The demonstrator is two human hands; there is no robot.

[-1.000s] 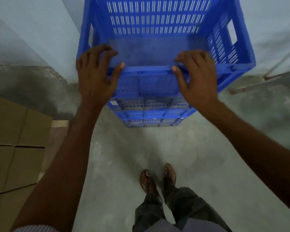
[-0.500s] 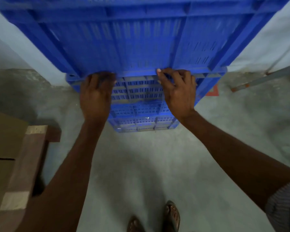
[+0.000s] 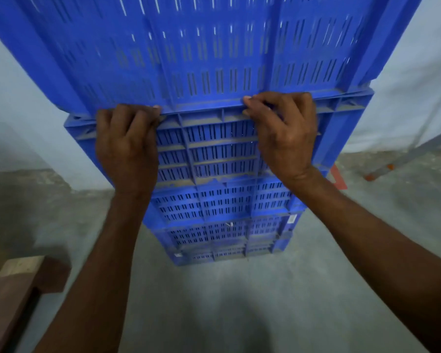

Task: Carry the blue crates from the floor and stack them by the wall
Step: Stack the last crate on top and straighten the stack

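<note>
A stack of blue slotted crates [image 3: 222, 200] stands on the grey floor against the white wall. The top blue crate [image 3: 201, 54] fills the upper part of the view, its near side facing me, its bottom edge resting at the rim of the crate below. My left hand [image 3: 127, 146] grips that bottom edge at the left, fingers curled over it. My right hand [image 3: 285, 133] grips the same edge at the right. Both hands lie against the front of the stack.
A wooden block and beam [image 3: 21, 284] sit at the lower left on the concrete floor [image 3: 227, 309]. A grey metal leg with an orange foot [image 3: 382, 169] leans at the right by the wall [image 3: 418, 85]. A red object [image 3: 337, 178] peeks out behind the stack.
The top crate has come much closer to the camera and now fills the upper view. Both hands slid from its upper rim to its bottom edge. My feet have left the view.
</note>
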